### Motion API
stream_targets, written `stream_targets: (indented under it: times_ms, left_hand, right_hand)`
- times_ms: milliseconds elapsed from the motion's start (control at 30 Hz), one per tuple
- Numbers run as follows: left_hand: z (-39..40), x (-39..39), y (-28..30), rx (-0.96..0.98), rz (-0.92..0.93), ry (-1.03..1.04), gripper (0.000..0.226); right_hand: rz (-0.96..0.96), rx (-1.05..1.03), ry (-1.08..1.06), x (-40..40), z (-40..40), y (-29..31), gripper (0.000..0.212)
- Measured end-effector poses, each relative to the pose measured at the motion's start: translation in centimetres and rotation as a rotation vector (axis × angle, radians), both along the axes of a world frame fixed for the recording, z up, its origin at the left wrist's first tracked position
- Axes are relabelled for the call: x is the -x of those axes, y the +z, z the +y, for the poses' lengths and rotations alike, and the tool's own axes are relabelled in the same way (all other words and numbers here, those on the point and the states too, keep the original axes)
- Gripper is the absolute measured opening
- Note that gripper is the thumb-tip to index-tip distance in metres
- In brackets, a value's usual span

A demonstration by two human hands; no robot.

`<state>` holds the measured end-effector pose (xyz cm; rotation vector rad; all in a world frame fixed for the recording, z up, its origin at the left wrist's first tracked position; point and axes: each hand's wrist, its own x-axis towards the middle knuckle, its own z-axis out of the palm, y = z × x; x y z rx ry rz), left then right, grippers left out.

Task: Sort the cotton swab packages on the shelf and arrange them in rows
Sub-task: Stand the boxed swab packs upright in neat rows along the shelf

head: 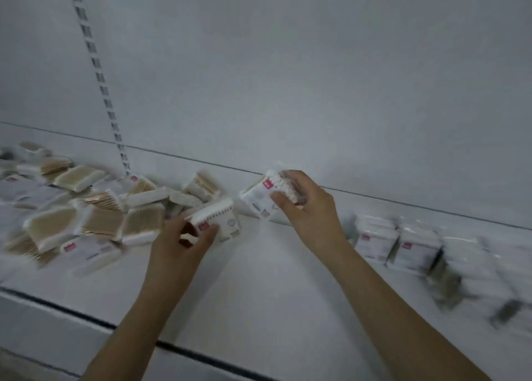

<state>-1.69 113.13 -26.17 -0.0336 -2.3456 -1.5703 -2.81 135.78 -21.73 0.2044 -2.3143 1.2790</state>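
On the white shelf (259, 288) a loose pile of cotton swab packages (86, 208) lies at the left, some showing wooden sticks, some white labels with a red mark. My left hand (184, 242) grips one white package (221, 222) at the pile's right edge. My right hand (311, 208) holds another package (264, 196) lifted above the shelf near the back wall. To the right, upright packages stand in a row (403, 245), blurred toward the frame's edge.
The white back panel (288, 78) rises behind the shelf, with a slotted upright strip (95, 64) at the left. The shelf's front edge (86, 317) runs diagonally below my forearms. Bare shelf surface lies between the pile and the row.
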Motion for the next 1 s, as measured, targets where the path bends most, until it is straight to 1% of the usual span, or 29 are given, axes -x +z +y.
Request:
stream_targets:
  times_ms: [100, 167, 333, 400, 500, 600, 667, 733, 800, 900, 1000]
  left_hand:
    - [5.3, -0.5, 0.3, 0.061, -0.043, -0.248, 0.015]
    - [8.8, -1.2, 0.5, 0.118, -0.071, -0.372, 0.015]
    - [16.3, -2.6, 0.8, 0.126, -0.096, -0.547, 0.021]
    - [18.6, -2.5, 0.7, 0.118, -0.121, -0.577, 0.021]
    - [21.4, -2.3, 0.4, 0.076, -0.170, -0.597, 0.021]
    - [23.2, -2.0, -0.3, 0.091, -0.124, -0.558, 0.020]
    - [23.7, -1.8, -1.1, 0.097, -0.138, -0.514, 0.027]
    - [23.9, -1.8, -1.9, 0.065, -0.180, -0.485, 0.037]
    - [24.3, -1.6, -2.3, 0.036, -0.173, -0.477, 0.043]
    - [24.5, -1.4, -2.2, 0.059, -0.167, -0.512, 0.050]
    - [23.6, -1.4, -1.8, 0.072, -0.215, -0.566, 0.060]
  right_hand:
    - [0.035, -0.188, -0.088, -4.1, 5.6, 0.8, 0.035]
    - [-0.015, -0.273, -0.162, -7.0, 9.2, 1.4, 0.033]
    - [-0.160, -0.368, -0.341, -12.3, 15.6, 2.2, 0.023]
    - [-0.189, -0.429, -0.374, -13.0, 17.0, 1.8, 0.022]
    - [-0.187, -0.581, -0.429, -12.9, 18.8, 0.0, 0.028]
    - [-0.240, -0.707, -0.457, -12.3, 20.1, -2.1, 0.031]
    - [-0.254, -0.748, -0.465, -12.1, 20.6, -2.8, 0.032]
    - [-0.218, -0.745, -0.474, -12.0, 20.8, -3.1, 0.032]
    - [-0.164, -0.762, -0.515, -12.0, 20.9, -3.5, 0.033]
    - [-0.144, -0.830, -0.601, -12.0, 21.0, -3.6, 0.040]
    - [-0.096, -0.876, -0.600, -11.8, 20.7, -2.3, 0.050]
